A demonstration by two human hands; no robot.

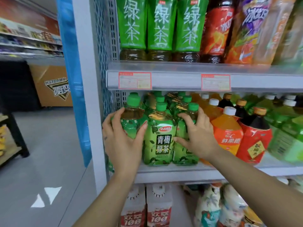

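The left hand (121, 141) covers most of the left bottle (132, 126), so its words can't be read. The right hand (196, 135) hides the front of the right bottle (182, 154) too. Behind the hands stand more green bottles (160, 99), and only their caps and small bits show. Above the hands, the tall green bottles (158, 25) are cut off at the top, so their caps are out of sight. The price tags (134, 80) above the hands are too blurry to read. Far to the right of the right hand, the bottles at the edge (287, 141) are smeared. Below the hands, the white bottles (159, 208) are cut off at the bottom. Far left of the left hand, the store shelves (29, 40) are a blur.
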